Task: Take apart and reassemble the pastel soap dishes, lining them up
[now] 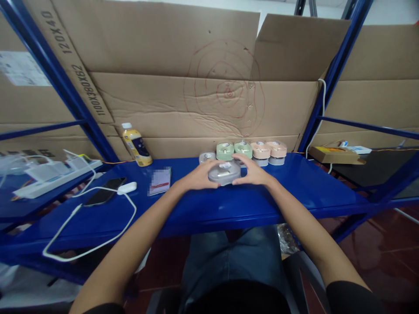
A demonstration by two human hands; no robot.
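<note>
Both my hands hold a round grey case [224, 172] with a clear lid, just above the blue shelf [229, 205]. My left hand [200, 176] grips its left side, fingers curled round the edge. My right hand [251, 171] cups its right side and top. Right behind stands a row of similar round cases: a grey one [207, 157], two green ones [225, 150] [243, 148] and two peach ones [261, 151] [276, 149] stacked on grey cases.
A yellow bottle [136, 145] stands at the back left. A small card [159, 180], a black phone [104, 191], a white charger [127, 188] with its cable [98, 248] and a power strip [55, 174] lie to the left. Cardboard sheets [196, 87] line the back. A flat box [335, 155] sits on the right.
</note>
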